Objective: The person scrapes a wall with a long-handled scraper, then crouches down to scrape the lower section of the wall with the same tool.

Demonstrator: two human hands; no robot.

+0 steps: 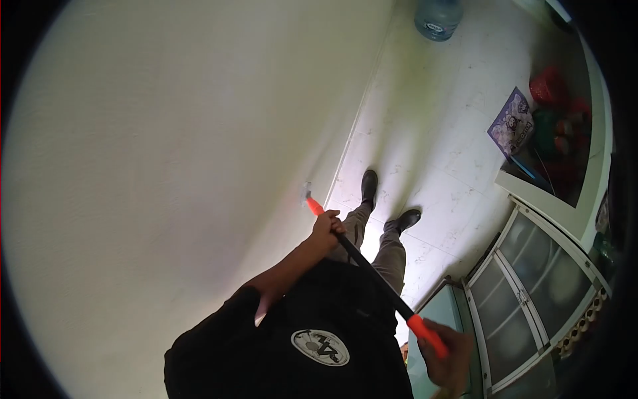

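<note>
A long tool with a black pole (372, 274) and orange ends runs diagonally across the front of the body. My left hand (327, 225) is closed around its upper part, just below the orange neck. Past that neck, the small greyish head (306, 191) is at the pale wall (199, 133); whether it touches is unclear. My right hand (449, 354) grips the orange handle at the lower end, near the right hip.
Dark shoes stand on the light tiled floor (438, 126). A large blue water bottle (438, 18) is at the top. On the right are a white-framed open compartment with red and green items, a purple printed bag (512, 124) and a cabinet with frosted doors (548, 256).
</note>
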